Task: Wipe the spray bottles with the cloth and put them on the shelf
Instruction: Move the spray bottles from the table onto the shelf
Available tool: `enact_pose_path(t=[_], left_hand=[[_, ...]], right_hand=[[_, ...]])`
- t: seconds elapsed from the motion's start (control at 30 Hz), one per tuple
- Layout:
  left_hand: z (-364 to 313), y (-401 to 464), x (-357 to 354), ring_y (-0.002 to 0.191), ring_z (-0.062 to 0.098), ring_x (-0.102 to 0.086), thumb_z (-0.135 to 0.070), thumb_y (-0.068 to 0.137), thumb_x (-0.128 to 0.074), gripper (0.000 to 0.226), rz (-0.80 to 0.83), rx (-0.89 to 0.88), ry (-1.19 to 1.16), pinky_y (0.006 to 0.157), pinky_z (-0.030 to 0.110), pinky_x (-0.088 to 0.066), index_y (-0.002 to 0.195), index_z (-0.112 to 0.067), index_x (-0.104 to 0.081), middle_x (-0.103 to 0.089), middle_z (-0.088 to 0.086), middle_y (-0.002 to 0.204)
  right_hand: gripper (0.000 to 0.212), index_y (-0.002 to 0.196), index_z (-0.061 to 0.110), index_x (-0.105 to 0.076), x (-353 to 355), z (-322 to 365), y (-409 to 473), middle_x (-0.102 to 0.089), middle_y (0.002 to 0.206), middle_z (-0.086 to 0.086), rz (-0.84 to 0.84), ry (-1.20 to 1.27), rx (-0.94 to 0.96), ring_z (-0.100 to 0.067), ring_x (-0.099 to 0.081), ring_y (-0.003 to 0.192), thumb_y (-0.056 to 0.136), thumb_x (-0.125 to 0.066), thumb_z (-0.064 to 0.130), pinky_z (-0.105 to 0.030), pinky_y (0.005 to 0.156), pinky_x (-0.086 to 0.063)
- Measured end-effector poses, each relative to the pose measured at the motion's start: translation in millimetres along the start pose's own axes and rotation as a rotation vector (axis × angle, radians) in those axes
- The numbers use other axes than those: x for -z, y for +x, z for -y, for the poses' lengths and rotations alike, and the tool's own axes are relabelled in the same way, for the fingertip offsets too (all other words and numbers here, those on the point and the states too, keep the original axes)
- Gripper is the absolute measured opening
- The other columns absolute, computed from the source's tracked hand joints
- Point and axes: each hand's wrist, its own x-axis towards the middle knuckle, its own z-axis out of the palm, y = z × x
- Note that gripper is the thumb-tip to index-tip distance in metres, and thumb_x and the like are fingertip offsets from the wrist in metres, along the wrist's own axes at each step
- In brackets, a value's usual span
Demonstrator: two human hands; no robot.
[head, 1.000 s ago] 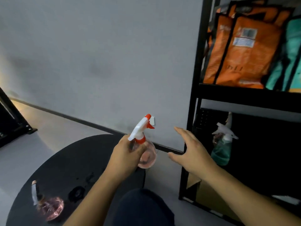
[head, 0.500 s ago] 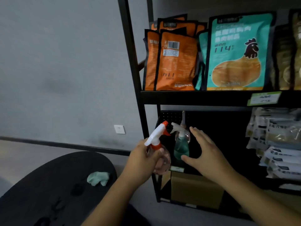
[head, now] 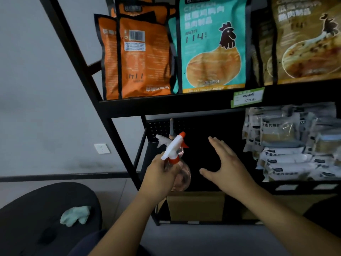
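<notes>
Grey wall [head: 46, 89], black shelf [head: 184, 104], cloth [head: 74, 215] on dark table [head: 27, 228]; left hand [head: 159, 176] wrapped around spray bottle [head: 176, 157], right hand [head: 227, 164] spread, empty.

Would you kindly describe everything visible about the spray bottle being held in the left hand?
The spray bottle has a round, clear pinkish body that looks like plastic, topped by a white trigger head with an orange nozzle tip and an orange collar. It is tilted, nozzle pointing up and to the right. The left hand grips it around the neck and the body's left side, in front of the dark lower shelf opening. The open right hand is nearby, not touching it.
</notes>
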Motion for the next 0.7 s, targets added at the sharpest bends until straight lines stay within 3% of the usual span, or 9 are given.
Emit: enact_pose_path(t=[0.07,0.17,0.3,0.4,0.53,0.6,0.63,0.7], left_hand=[[3,9,-13,0.107,0.009,-0.072,-0.031,0.103,-0.071,0.030,0.017,0.014,-0.016,0.091,0.033,-0.061,0.132,-0.026,-0.064,-0.074,-0.007,0.116],[5,23,-35,0.100,0.004,-0.072,-0.030,0.104,-0.070,0.027,0.022,0.037,-0.021,0.079,0.017,-0.055,0.130,-0.025,-0.064,-0.074,-0.006,0.113],[11,42,-64,0.075,-0.010,-0.069,-0.022,0.106,-0.067,0.016,0.029,0.077,-0.034,0.061,0.007,-0.049,0.121,-0.016,-0.065,-0.075,-0.003,0.094],[17,57,-84,0.072,-0.016,-0.066,-0.020,0.106,-0.067,0.013,0.022,0.105,-0.041,0.060,0.004,-0.048,0.118,-0.017,-0.066,-0.074,-0.005,0.094],[20,76,-105,0.066,-0.001,-0.064,-0.018,0.106,-0.065,0.013,0.013,0.133,-0.060,0.063,0.016,-0.053,0.104,-0.030,-0.064,-0.071,-0.001,0.084],[21,87,-115,0.072,0.011,-0.065,-0.017,0.106,-0.065,0.007,0.011,0.163,-0.055,0.064,0.023,-0.056,0.107,-0.023,-0.068,-0.074,0.011,0.086],[21,94,-120,0.070,0.013,-0.065,-0.017,0.106,-0.064,0.004,0.011,0.169,-0.033,0.059,0.020,-0.053,0.105,-0.016,-0.068,-0.074,0.015,0.087],[23,108,-130,0.069,0.013,-0.068,-0.018,0.106,-0.063,0.011,0.004,0.186,0.009,0.052,0.015,-0.046,0.104,-0.009,-0.068,-0.073,0.011,0.083]], right_hand=[[0.103,0.166,0.040,-0.013,1,-11,3,-0.011,0.172,0.019,-0.006,0.006,-0.017,0.006,0.000,0.154,0.089,-0.081,0.044,-0.022,0.119,-0.012],[0.102,0.166,0.041,-0.012,3,-25,9,-0.010,0.172,0.020,-0.013,0.019,-0.044,0.001,-0.001,0.158,0.089,-0.080,0.043,-0.025,0.121,-0.014],[0.101,0.166,0.040,-0.013,3,-41,16,-0.012,0.172,0.019,-0.025,0.037,-0.070,0.000,-0.002,0.158,0.090,-0.080,0.041,-0.027,0.123,-0.015],[0.100,0.165,0.041,-0.014,2,-50,22,-0.013,0.173,0.016,-0.023,0.052,-0.101,-0.004,-0.007,0.159,0.090,-0.080,0.042,-0.030,0.126,-0.018],[0.100,0.164,0.044,-0.015,2,-62,30,-0.015,0.173,0.012,-0.033,0.062,-0.143,-0.012,-0.018,0.159,0.088,-0.081,0.045,-0.043,0.127,-0.029],[0.100,0.163,0.045,-0.015,1,-66,34,-0.018,0.172,0.011,-0.042,0.058,-0.147,-0.013,-0.021,0.159,0.087,-0.080,0.047,-0.045,0.125,-0.034],[0.100,0.163,0.044,-0.015,0,-69,35,-0.020,0.171,0.011,-0.049,0.056,-0.144,-0.013,-0.023,0.158,0.087,-0.081,0.047,-0.045,0.123,-0.036],[0.101,0.164,0.043,-0.017,0,-74,39,-0.024,0.169,0.010,-0.062,0.049,-0.143,-0.013,-0.026,0.157,0.086,-0.081,0.046,-0.043,0.121,-0.039]])
